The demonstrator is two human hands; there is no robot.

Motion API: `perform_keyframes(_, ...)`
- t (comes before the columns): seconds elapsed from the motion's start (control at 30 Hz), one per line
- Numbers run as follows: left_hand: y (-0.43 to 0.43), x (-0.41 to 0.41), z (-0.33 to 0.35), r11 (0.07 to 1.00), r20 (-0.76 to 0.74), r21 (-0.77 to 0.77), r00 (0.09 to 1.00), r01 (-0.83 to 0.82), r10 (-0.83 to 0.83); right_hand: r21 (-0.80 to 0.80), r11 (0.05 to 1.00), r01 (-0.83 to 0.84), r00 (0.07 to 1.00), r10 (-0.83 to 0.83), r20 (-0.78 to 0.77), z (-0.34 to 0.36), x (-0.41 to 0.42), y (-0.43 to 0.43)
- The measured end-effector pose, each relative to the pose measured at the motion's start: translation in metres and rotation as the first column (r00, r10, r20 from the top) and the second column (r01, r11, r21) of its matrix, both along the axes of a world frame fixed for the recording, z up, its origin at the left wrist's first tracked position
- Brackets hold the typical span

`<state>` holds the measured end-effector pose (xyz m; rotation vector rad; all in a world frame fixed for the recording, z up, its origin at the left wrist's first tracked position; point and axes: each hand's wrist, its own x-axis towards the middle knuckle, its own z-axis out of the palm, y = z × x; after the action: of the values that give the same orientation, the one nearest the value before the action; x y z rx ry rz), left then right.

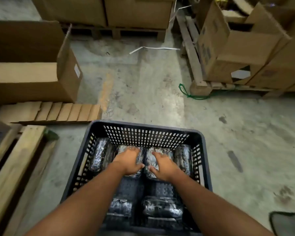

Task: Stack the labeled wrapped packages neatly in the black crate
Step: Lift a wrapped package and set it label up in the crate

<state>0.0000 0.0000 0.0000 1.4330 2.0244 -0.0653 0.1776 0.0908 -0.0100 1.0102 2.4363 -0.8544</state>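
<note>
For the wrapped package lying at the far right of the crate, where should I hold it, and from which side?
Probably from above, across its narrow middle: the far-right package lies lengthwise against the crate wall, so only its top and inner side are free.

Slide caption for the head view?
Both hands, left and right, press wrapped packages into the black crate.

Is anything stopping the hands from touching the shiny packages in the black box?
No. The left hand and right hand already rest flat on the two middle packages in the far row of the black crate; nothing visible lies between.
</note>
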Motion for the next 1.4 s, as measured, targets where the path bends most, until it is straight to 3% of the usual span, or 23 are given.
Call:
perform_keyframes(0.2, 0.002, 0.004, -0.107, 0.998, 0.009, -0.068, 1.0, 0.004, -0.003, 0.057, 0.997, -0.05, 0.988, 0.041, 0.15, -0.098, 0.006, 0.002)
perform_keyframes(0.3, -0.009, 0.004, -0.142, 0.997, 0.0, -0.068, 0.999, 0.041, -0.041, 0.166, 0.971, -0.171, 0.967, 0.134, 0.216, -0.119, 0.013, 0.002)
perform_keyframes(0.43, -0.019, 0.004, -0.154, 1.0, 0.005, -0.015, 1.0, 0.027, -0.027, 0.228, 0.927, -0.297, 0.931, 0.229, 0.283, -0.125, 0.027, 0.002)
perform_keyframes(0.67, -0.012, 0.0, -0.155, 1.0, 0.092, 0.015, 0.995, -0.027, 0.025, 0.241, 0.903, -0.355, 0.92, 0.292, 0.261, -0.137, 0.031, 0.0)
perform_keyframes(0.77, -0.017, -0.001, -0.152, 0.997, 0.13, 0.054, 0.99, -0.063, 0.055, 0.277, 0.898, -0.341, 0.938, 0.304, 0.169, -0.122, 0.038, 0.003)
perform_keyframes(0.9, -0.021, -0.005, -0.147, 0.996, 0.134, 0.076, 0.99, -0.041, 0.03, 0.466, 0.837, -0.287, 0.935, 0.35, -0.053, -0.101, 0.043, 0.0)
perform_keyframes(1.03, -0.021, -0.005, -0.144, 0.995, 0.166, 0.078, 0.985, -0.063, 0.05, 0.579, 0.792, -0.194, 0.923, 0.347, -0.166, -0.094, 0.042, 0.008)
perform_keyframes(1.23, -0.008, -0.007, -0.141, 0.984, 0.232, 0.119, 0.967, -0.133, 0.102, 0.506, 0.85, -0.149, 0.938, 0.284, -0.201, -0.081, 0.028, 0.022)
perform_keyframes(1.3, -0.009, -0.007, -0.137, 0.959, 0.337, 0.188, 0.931, -0.212, 0.14, 0.408, 0.911, -0.056, 0.927, 0.199, -0.318, -0.07, 0.029, 0.026)
perform_keyframes(1.4, -0.012, -0.005, -0.129, 0.909, 0.568, 0.187, 0.796, -0.372, 0.208, 0.215, 0.971, 0.102, 0.857, 0.024, -0.514, -0.055, 0.039, 0.026)
